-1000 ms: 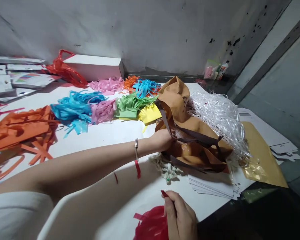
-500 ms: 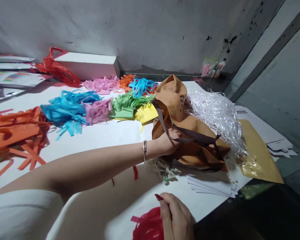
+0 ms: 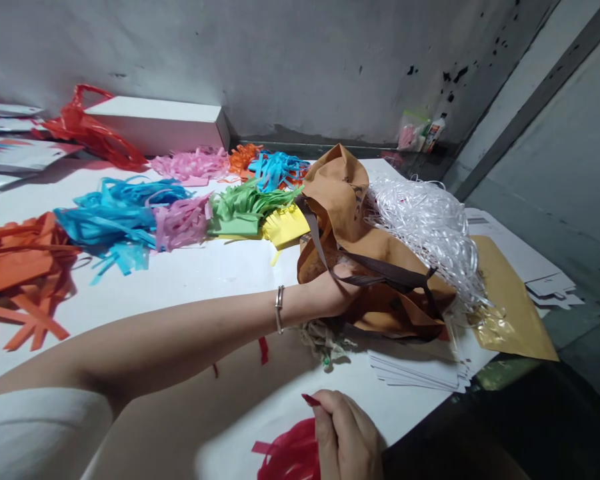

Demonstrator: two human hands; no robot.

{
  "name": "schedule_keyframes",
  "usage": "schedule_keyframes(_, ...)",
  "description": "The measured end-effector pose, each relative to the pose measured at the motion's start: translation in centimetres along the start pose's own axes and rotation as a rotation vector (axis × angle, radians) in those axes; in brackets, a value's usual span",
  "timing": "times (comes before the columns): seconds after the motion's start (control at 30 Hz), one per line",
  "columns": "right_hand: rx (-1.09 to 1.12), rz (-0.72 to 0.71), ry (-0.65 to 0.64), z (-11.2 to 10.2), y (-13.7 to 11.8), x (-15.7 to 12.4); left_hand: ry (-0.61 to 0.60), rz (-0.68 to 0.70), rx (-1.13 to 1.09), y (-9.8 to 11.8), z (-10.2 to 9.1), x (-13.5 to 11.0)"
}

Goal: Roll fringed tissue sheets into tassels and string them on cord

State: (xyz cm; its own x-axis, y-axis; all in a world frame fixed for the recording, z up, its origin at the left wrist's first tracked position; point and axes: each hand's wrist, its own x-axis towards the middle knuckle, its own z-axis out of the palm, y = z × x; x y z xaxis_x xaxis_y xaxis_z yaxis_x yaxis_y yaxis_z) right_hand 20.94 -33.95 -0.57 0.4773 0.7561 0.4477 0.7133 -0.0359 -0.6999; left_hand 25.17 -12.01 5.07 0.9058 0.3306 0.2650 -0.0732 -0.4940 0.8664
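Note:
My left hand [image 3: 336,292] reaches across the white table [image 3: 205,267] into a tan cloth bag [image 3: 365,260] with dark brown straps; a strap lies over the hand and the fingers are hidden inside the bag. My right hand [image 3: 347,440] sits at the near edge, closed in a pinch on red fringed paper [image 3: 287,457]. A bundle of pale twine [image 3: 325,341] lies just below the bag.
Fringed paper lies in piles: orange [image 3: 20,267], blue [image 3: 110,217], pink [image 3: 180,221], green [image 3: 245,207], yellow [image 3: 285,227]. White plastic strips [image 3: 430,233] and gold foil [image 3: 510,300] lie right of the bag. White sheets [image 3: 415,370] are stacked below it. A white box [image 3: 155,123] stands by the wall.
My left hand has pushed slightly deeper into the bag under the strap. The view has shifted a little, so the paper piles sit further left. My right hand stays on the red paper.

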Motion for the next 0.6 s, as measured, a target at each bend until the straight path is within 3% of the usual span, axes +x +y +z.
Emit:
schedule_keyframes(0.13,0.011,0.014,-0.005,-0.3,0.0,0.1,-0.068,-0.075,0.046,1.7,-2.1,-2.1)
schedule_keyframes(0.27,0.048,0.013,-0.005,-0.6,0.3,0.2,-0.107,-0.387,-0.444,3.7,-4.0,-6.6)
schedule_keyframes(0.4,0.074,0.042,-0.008,-1.1,0.4,0.4,0.021,-0.59,-0.665,5.4,-4.6,-12.3)
schedule_keyframes(0.6,0.037,-0.001,-0.017,-1.8,-2.9,0.0,0.252,-0.653,-0.87,8.1,-3.7,-19.4)
